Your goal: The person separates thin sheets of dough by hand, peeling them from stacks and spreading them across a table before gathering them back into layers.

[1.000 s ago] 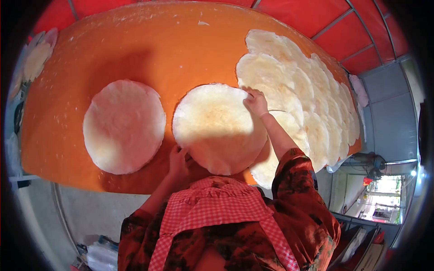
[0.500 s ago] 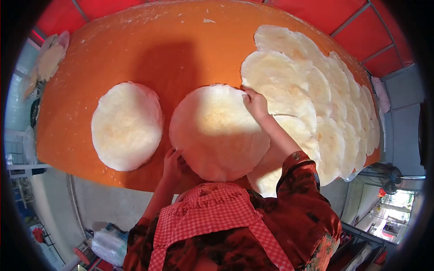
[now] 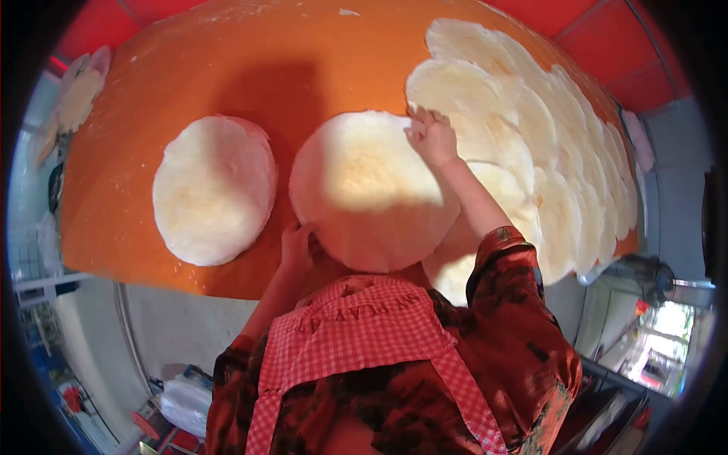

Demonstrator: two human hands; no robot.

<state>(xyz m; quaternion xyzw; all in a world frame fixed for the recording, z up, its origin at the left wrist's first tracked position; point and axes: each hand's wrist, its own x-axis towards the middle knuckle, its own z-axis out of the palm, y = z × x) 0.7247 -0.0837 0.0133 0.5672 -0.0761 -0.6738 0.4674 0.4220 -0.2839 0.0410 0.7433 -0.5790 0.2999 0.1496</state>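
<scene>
A large round, thin flatbread [image 3: 371, 186] lies in front of me, its middle brightly lit and its near part in shadow. My right hand [image 3: 434, 138] pinches its far right rim, fingers curled where it meets the spread flatbreads. At the near left rim, my left hand [image 3: 297, 246] has its fingers closed on the edge, partly in shadow. To the left sits a stack of round flatbreads [image 3: 212, 193], apart from my hands. Many overlapping flatbreads [image 3: 485, 106] cover the right side, one partly beneath my right forearm.
The orange tabletop [image 3: 189, 83] has pale flour-like specks and a curved near edge. Some pale scraps [image 3: 80, 98] lie at the far left corner. A fan [image 3: 648, 280] stands beyond the right edge, and a clear plastic bag [image 3: 186, 406] is low on the left.
The whole view has shifted, so table and breads appear higher. Both hands stay at the rim of the same flatbread; the right hand's fingers look more curled.
</scene>
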